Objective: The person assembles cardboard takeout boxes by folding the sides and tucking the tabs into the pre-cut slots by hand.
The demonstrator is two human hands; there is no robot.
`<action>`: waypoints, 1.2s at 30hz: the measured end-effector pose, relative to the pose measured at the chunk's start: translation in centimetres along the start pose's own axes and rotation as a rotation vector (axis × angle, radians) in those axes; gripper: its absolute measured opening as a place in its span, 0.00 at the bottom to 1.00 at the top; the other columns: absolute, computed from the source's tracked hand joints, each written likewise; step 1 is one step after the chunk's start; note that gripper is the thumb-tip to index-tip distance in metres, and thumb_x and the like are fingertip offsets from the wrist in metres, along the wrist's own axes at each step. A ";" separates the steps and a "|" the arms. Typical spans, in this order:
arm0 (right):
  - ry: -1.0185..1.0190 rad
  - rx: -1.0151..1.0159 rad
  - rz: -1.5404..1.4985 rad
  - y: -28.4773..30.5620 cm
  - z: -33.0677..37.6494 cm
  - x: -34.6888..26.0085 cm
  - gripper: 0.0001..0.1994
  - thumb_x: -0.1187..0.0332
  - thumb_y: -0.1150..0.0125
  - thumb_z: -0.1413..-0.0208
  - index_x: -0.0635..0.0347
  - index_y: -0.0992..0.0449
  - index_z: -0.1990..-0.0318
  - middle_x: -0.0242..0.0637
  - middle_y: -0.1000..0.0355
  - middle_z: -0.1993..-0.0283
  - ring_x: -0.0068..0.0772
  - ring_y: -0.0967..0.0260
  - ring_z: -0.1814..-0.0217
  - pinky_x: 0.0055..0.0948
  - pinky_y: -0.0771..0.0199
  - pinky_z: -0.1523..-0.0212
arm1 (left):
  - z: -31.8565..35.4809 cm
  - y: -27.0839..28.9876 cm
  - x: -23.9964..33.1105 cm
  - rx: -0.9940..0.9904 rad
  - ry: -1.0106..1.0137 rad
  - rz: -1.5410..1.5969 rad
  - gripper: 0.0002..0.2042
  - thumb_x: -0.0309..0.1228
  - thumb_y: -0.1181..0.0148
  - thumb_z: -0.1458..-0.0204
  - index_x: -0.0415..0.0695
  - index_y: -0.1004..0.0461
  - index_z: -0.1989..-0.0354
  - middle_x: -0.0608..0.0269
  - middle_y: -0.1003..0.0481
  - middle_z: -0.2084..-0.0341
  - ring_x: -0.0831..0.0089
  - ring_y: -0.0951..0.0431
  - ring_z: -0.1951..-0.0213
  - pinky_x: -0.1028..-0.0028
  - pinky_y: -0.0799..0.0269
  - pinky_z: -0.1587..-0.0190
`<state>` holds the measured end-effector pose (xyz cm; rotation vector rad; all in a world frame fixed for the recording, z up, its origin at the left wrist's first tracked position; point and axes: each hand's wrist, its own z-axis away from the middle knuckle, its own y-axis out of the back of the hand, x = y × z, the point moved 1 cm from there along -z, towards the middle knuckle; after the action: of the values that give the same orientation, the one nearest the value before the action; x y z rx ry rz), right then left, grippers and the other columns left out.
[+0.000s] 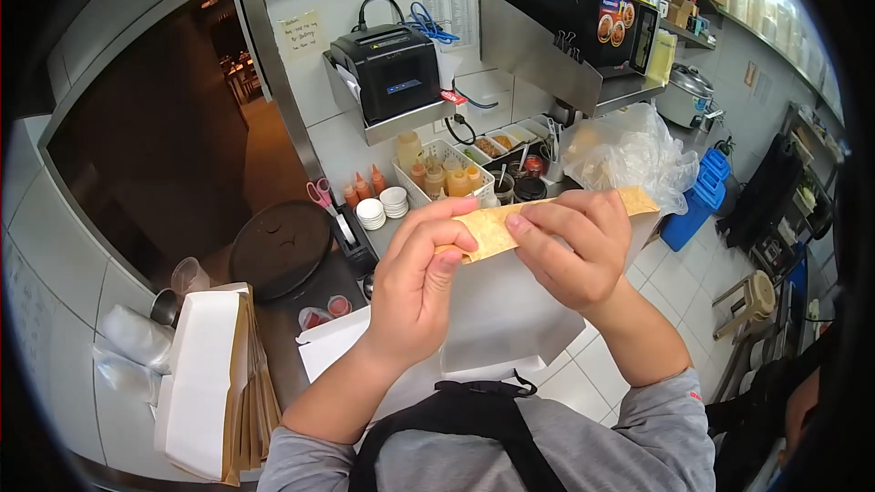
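Note:
In front of me a cardboard box (497, 314), white inside and tan outside, stands with its lid up. Along the lid's upper edge runs a folded tan flap (490, 230). My left hand (415, 282) is closed on the left end of this flap, thumb and fingers pinching it. Farther along, my right hand (579, 241) grips the same flap, its fingers bent over the edge. My forearms hide parts of the box, and its lower panels reach toward my apron.
Flat boxes (205, 383) stack at left. Beyond stand a round dark tray (281, 249), white cups (371, 213), a sauce-bottle basket (445, 178) and a receipt printer (387, 68). A plastic bag (629, 155) and blue bin (697, 200) are right. Another person's arm (802, 396) shows lower right.

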<state>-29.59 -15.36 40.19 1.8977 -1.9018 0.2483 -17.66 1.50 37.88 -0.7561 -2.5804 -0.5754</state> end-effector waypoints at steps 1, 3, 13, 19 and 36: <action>0.000 0.000 -0.001 0.0 -0.1 -0.1 0.14 0.65 0.33 0.62 0.53 0.17 0.63 0.24 0.23 0.65 0.26 0.30 0.67 0.29 0.42 0.69 | 0.1 0.0 -0.1 0.001 0.001 -0.001 0.11 0.33 0.52 0.30 0.39 0.27 0.56 0.44 0.26 0.46 0.58 0.22 0.51 0.67 0.26 0.50; -0.088 -0.039 -0.014 -0.1 -0.2 -0.3 0.16 0.64 0.31 0.65 0.51 0.16 0.63 0.22 0.25 0.66 0.26 0.33 0.69 0.29 0.45 0.70 | 0.2 -0.2 -0.2 0.020 -0.014 0.010 0.10 0.33 0.52 0.30 0.39 0.26 0.56 0.44 0.26 0.46 0.57 0.23 0.49 0.67 0.27 0.49; -0.209 -0.081 -0.020 -0.9 -0.2 -0.5 0.19 0.62 0.25 0.73 0.48 0.18 0.66 0.20 0.29 0.68 0.26 0.34 0.69 0.33 0.47 0.69 | 0.4 -0.9 0.3 0.027 0.050 -0.005 0.16 0.40 0.55 0.28 0.40 0.27 0.58 0.46 0.25 0.44 0.61 0.25 0.46 0.66 0.33 0.42; -0.119 -0.072 0.020 -1.0 -0.6 -0.3 0.15 0.63 0.29 0.67 0.50 0.18 0.65 0.19 0.27 0.66 0.24 0.35 0.70 0.32 0.47 0.66 | 0.4 -0.6 -0.3 0.065 0.080 -0.002 0.11 0.31 0.48 0.32 0.38 0.23 0.50 0.46 0.28 0.42 0.62 0.24 0.45 0.68 0.28 0.44; -0.009 -0.085 0.059 -0.8 0.0 -0.4 0.16 0.65 0.37 0.62 0.52 0.17 0.61 0.20 0.26 0.64 0.23 0.36 0.70 0.31 0.49 0.67 | 0.5 -0.6 -0.4 0.051 0.380 0.632 0.23 0.18 0.41 0.39 0.35 0.32 0.34 0.55 0.32 0.36 0.69 0.32 0.36 0.70 0.37 0.33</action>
<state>-28.80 -15.07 39.87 1.7930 -1.9449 0.1743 -17.82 1.11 37.16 -1.2336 -1.8629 -0.3966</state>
